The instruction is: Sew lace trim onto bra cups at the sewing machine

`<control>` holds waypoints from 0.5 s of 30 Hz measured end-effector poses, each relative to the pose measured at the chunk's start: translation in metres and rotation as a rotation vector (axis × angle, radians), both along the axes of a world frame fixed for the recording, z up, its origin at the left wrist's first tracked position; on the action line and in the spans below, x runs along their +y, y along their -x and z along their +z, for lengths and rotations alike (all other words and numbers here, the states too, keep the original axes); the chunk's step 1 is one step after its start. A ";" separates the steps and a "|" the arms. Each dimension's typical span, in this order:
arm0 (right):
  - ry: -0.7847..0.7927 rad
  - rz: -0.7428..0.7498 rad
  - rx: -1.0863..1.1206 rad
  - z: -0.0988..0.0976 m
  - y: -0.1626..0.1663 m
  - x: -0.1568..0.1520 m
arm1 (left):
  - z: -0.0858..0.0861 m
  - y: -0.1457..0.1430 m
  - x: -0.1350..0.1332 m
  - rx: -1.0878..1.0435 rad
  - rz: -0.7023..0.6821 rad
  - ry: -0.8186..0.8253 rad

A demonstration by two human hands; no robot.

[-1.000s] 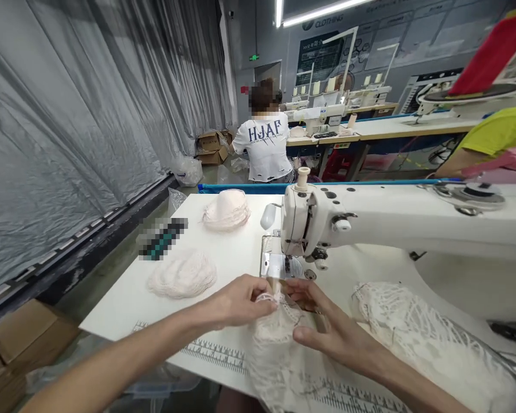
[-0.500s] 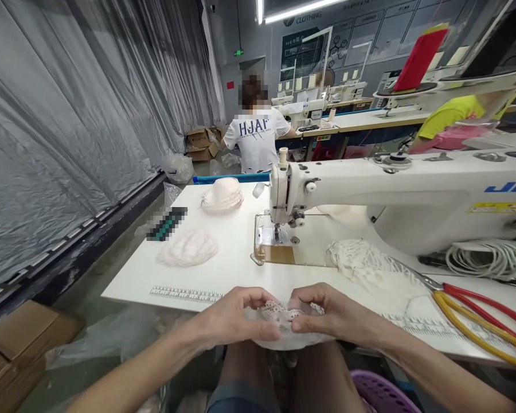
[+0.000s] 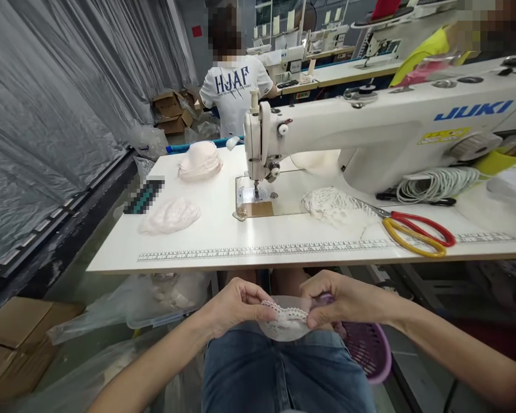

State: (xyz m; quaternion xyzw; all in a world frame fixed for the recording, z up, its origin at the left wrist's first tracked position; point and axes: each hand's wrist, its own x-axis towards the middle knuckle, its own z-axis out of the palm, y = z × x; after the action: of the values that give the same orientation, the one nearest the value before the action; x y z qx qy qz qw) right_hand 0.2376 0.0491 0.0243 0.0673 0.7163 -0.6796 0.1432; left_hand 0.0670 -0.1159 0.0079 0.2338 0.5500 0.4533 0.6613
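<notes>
My left hand [image 3: 234, 304] and my right hand [image 3: 344, 298] both pinch a small pale fabric piece edged with white lace [image 3: 286, 321]. I hold it over my lap, below the front edge of the white table [image 3: 223, 244]. The white sewing machine [image 3: 370, 132] stands on the table behind, its needle area [image 3: 255, 186] well above and beyond my hands. A heap of white lace [image 3: 333, 203] lies right of the needle plate.
Two stacks of pale cups [image 3: 169, 215] [image 3: 200, 162] lie on the table's left half. Red and yellow scissors [image 3: 415, 232] and a coil of white cord [image 3: 436, 183] lie right. A purple basket [image 3: 367, 347] sits by my right knee. A person in a white shirt [image 3: 234, 86] sits beyond.
My hands have drawn the lace-edged piece back from the needle plate, off the table and down over my lap. The view has dropped and pulled back with them.
</notes>
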 end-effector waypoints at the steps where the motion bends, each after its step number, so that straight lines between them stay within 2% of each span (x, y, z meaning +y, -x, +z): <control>1: 0.001 0.009 -0.009 -0.004 -0.002 -0.001 | -0.003 -0.002 -0.002 -0.015 0.006 0.014; 5: 0.000 0.042 0.015 -0.015 -0.006 -0.003 | -0.016 -0.007 -0.010 -0.074 0.038 0.061; 8: 0.031 0.057 0.012 -0.019 -0.006 -0.003 | -0.025 -0.009 -0.013 -0.140 0.058 0.030; 15: 0.186 0.028 -0.048 -0.043 -0.009 -0.002 | -0.048 -0.011 -0.022 -0.391 0.200 -0.025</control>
State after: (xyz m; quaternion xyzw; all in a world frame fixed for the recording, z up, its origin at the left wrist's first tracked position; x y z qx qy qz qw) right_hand 0.2463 0.0472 -0.0185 0.0599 0.6473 -0.7393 0.1756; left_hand 0.0779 -0.1375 -0.0400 0.0939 0.4261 0.5601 0.7042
